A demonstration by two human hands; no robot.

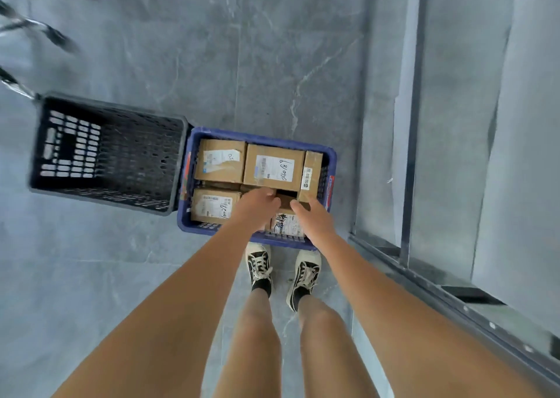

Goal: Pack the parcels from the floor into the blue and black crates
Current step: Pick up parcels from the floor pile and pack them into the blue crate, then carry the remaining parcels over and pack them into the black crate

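Note:
The blue crate (331,158) stands on the floor in front of my feet, holding several taped cardboard parcels with white labels, such as one large parcel (274,167) at the back. To its left, touching it, the black crate (178,161) holds nothing that I can see. Both my hands reach into the near half of the blue crate. Between them is a small brown parcel (286,200). My left hand (257,208) curls its fingers over the parcel's left side. On the right side, my right hand (313,217) grips it between thumb and fingers.
Grey marbled floor tiles lie all around the crates. A metal frame with grey panels (409,155) runs along the right, close to the blue crate. Blurred metal rods (39,30) show at the top left. My shoes (260,268) stand just behind the blue crate.

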